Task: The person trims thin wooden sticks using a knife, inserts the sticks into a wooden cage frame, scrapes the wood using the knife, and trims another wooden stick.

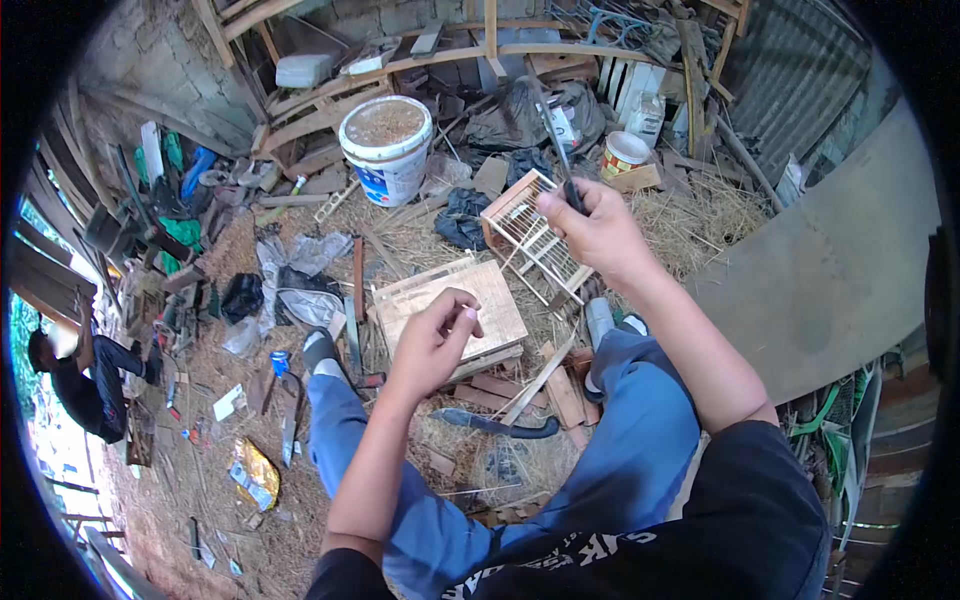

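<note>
My right hand [598,228] is raised and wrapped round the dark handle of a long blade [553,128], which points up and away from me. Behind that hand, a small slatted wooden cage [535,245] stands tilted on the ground. My left hand [437,338] hovers over a light wooden block [488,300], its fingers curled in; whether anything is between them is too small to tell. Between my legs a curved knife with a dark handle [500,425] lies on the straw.
A white bucket [388,150] stands ahead, with a smaller container [625,152] farther right. At far left another person [85,385] sits low. A large flat board [820,260] leans at right. Wood scraps, plastic and a saw [292,418] litter the ground.
</note>
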A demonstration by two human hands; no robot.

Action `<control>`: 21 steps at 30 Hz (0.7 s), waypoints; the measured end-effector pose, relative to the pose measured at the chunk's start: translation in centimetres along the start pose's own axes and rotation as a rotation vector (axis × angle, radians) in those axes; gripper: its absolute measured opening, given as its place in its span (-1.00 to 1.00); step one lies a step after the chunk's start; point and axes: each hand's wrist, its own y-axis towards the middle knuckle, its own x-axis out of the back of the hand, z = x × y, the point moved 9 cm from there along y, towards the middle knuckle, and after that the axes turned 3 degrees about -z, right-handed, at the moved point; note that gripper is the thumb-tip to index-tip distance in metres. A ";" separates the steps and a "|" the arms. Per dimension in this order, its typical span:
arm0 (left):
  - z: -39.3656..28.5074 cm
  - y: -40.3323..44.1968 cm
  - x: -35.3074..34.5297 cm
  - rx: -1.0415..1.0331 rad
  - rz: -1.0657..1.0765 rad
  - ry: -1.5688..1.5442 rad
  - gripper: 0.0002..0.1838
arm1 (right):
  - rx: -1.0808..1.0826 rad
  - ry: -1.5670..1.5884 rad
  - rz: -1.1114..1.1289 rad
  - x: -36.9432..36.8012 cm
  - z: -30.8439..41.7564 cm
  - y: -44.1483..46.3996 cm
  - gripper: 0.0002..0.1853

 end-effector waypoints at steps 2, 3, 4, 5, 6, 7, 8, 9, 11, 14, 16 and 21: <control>-1.1 -0.5 -0.9 0.000 0.010 -0.026 -0.81 | 0.027 -0.028 0.061 -0.6 0.1 -0.7 -0.68; -2.2 -0.8 -1.6 -0.014 0.010 -0.099 -0.80 | 0.031 -0.017 0.061 -0.8 0.2 -1.1 -0.68; -3.3 -1.1 -2.1 -0.027 0.010 -0.171 -0.78 | 0.006 0.014 0.099 -1.3 0.0 -1.4 -0.69; -4.5 -1.3 -2.6 -0.028 0.010 -0.162 -0.78 | -0.016 0.042 0.138 -1.8 -0.1 -1.8 -0.69; -5.2 -1.4 -3.2 0.052 0.011 -0.273 -0.79 | -0.054 0.028 0.148 -2.0 -0.1 -2.4 -0.70; -5.7 -1.7 -3.8 0.130 0.010 -0.389 -0.79 | -0.050 0.028 0.151 -2.1 0.3 -2.8 -0.70; -6.4 -2.0 -4.1 0.144 0.016 -0.406 -0.80 | -0.042 0.015 0.166 -2.3 0.8 -3.1 -0.69; -6.8 -2.4 -4.2 0.140 0.015 -0.408 -0.80 | -0.034 0.000 0.180 -2.4 1.2 -3.5 -0.67; -7.7 -3.0 -3.9 0.089 -0.036 -0.390 -0.81 | -0.004 0.035 0.162 -2.1 2.2 -4.2 -0.68; -9.2 -4.8 -4.0 0.136 -0.049 -0.448 -0.79 | 0.023 0.299 0.152 -1.3 3.3 -5.2 -0.76; -10.0 -5.8 -3.7 0.126 -0.071 -0.485 -0.79 | 0.043 0.294 0.120 -0.9 3.1 -5.6 -0.75; -11.2 -7.7 -3.8 0.098 -0.083 -0.483 -0.80 | -0.003 0.374 0.198 -2.5 3.8 -8.1 -0.81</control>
